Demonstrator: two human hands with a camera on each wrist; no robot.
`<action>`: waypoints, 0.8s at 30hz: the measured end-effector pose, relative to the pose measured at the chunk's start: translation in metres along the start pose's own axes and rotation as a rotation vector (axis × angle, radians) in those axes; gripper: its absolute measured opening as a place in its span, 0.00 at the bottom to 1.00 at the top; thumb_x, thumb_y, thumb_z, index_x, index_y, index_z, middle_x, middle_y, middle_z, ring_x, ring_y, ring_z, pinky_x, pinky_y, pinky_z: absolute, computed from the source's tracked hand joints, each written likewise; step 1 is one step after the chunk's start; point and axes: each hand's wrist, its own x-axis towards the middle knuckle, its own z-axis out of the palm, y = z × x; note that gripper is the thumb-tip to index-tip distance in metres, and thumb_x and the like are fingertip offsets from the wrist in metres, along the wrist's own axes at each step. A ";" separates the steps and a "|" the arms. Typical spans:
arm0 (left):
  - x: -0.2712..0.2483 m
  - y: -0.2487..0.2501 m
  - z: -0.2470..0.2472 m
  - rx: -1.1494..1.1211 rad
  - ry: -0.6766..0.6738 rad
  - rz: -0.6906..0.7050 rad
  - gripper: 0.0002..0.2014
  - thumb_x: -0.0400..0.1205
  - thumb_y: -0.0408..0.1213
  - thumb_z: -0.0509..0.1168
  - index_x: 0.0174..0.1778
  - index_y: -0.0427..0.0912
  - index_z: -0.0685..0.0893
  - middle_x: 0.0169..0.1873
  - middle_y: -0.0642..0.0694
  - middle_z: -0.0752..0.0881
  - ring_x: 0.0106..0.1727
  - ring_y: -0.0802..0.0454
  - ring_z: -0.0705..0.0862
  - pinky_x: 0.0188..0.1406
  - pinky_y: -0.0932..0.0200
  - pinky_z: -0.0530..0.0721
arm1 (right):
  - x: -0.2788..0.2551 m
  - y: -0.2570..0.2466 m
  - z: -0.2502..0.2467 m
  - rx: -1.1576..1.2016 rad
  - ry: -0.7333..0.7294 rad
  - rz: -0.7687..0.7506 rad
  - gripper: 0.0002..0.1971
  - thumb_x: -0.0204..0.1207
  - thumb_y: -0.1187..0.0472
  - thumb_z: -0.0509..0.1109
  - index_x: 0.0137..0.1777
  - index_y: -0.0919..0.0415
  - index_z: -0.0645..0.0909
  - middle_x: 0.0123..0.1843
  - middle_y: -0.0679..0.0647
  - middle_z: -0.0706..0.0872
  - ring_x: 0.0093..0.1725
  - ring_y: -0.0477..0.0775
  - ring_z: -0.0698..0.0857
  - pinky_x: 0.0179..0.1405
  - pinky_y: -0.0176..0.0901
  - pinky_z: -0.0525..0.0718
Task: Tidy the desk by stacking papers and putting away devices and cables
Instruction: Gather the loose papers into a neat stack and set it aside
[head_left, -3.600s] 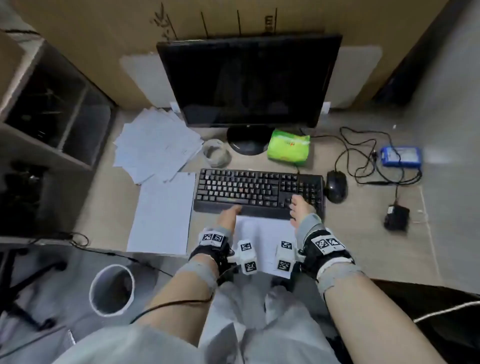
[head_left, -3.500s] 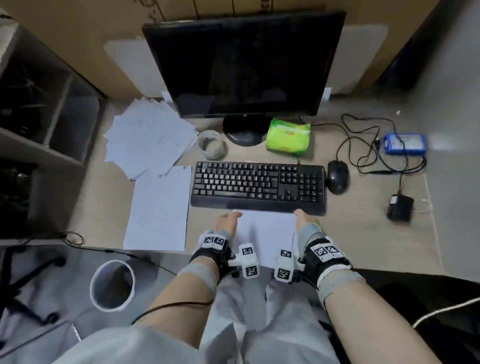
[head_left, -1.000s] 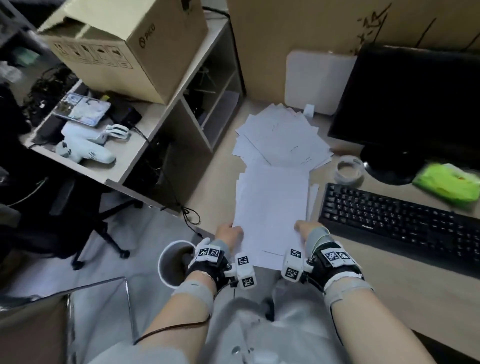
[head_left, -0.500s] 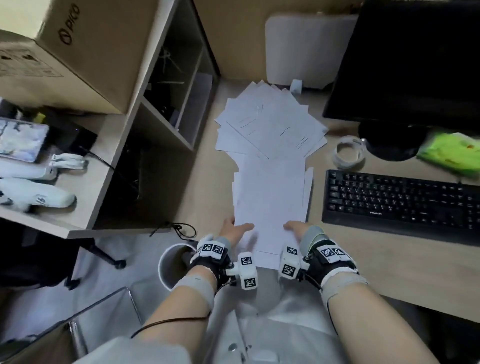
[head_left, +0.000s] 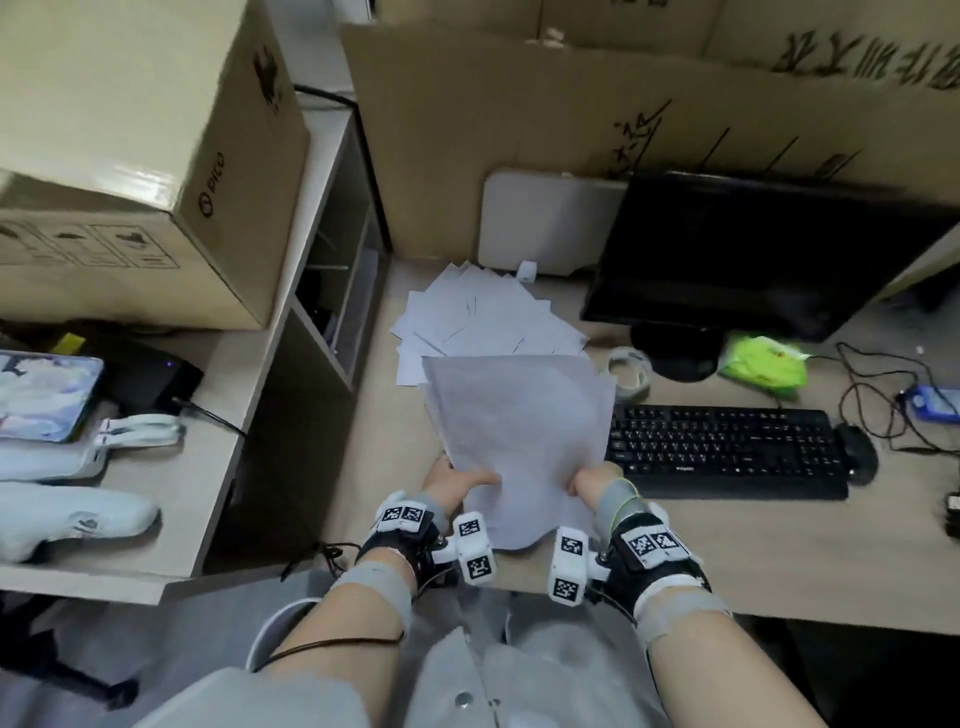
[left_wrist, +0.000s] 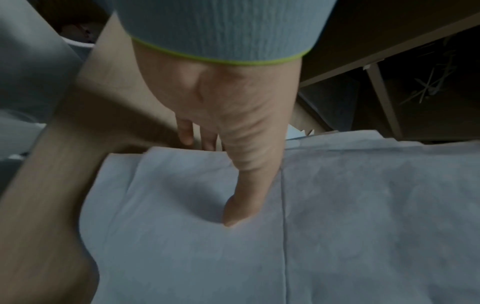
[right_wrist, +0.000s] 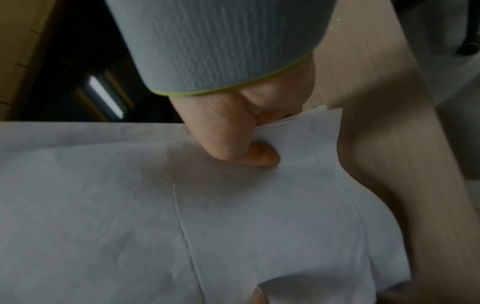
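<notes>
A sheaf of white papers is tilted up off the desk between both hands. My left hand pinches its left edge, thumb on top of the papers and fingers underneath. My right hand pinches the right edge, thumb pressed on the papers. A fanned pile of loose sheets lies behind them on the desk. A black keyboard and a mouse sit to the right, with tangled black cables and a blue device at the far right.
A dark monitor stands at the back right, with a tape roll and a green packet near its foot. A shelf unit with a cardboard box borders the left. A bin sits below the desk edge.
The papers lay flat on the desk under both hands; now both hands have lifted them, tilted upward. The head view has swung back right and up.
</notes>
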 end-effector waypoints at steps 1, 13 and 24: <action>-0.002 0.007 -0.001 -0.023 0.008 0.021 0.29 0.63 0.36 0.83 0.60 0.44 0.85 0.49 0.45 0.92 0.50 0.44 0.91 0.49 0.50 0.89 | 0.000 -0.005 -0.002 0.056 0.035 0.001 0.22 0.78 0.74 0.64 0.72 0.76 0.74 0.70 0.67 0.80 0.56 0.57 0.80 0.52 0.40 0.75; -0.007 0.045 -0.001 -0.002 0.269 0.011 0.14 0.78 0.22 0.65 0.60 0.34 0.82 0.38 0.43 0.86 0.34 0.50 0.82 0.29 0.64 0.81 | 0.023 -0.063 0.004 -0.017 -0.141 -0.269 0.20 0.72 0.73 0.66 0.64 0.64 0.82 0.54 0.60 0.87 0.55 0.60 0.85 0.60 0.48 0.83; 0.032 0.056 0.015 -0.409 0.389 -0.071 0.22 0.81 0.18 0.54 0.70 0.34 0.76 0.42 0.36 0.84 0.35 0.41 0.83 0.29 0.57 0.80 | 0.088 -0.125 0.016 -0.258 -0.199 -0.356 0.18 0.73 0.71 0.58 0.55 0.54 0.82 0.47 0.54 0.83 0.45 0.58 0.82 0.43 0.40 0.76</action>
